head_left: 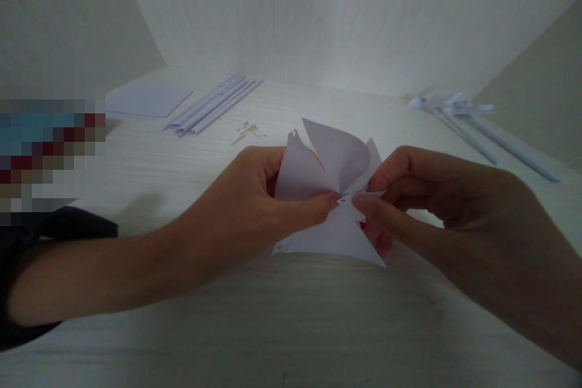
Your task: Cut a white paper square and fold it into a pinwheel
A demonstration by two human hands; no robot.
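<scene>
A white paper pinwheel [313,170], cut and partly folded, is held up over the table between my two hands. My left hand [273,200] grips it from the left, its thumb pressed near the centre and its other fingers behind the paper. My right hand [422,194] pinches a paper flap just right of the centre between thumb and fingers. Some blades curl in toward the middle, while pointed corners stick out at the top and bottom. Whether a pin sits at the centre is hidden by the fingertips.
Several rolled paper sticks [213,106] lie at the back left beside a stack of paper squares [145,101]. Small white and yellowish pieces [248,129] lie behind my hands. Finished pinwheels on sticks [459,106] rest at the back right. A pixelated patch covers the left edge.
</scene>
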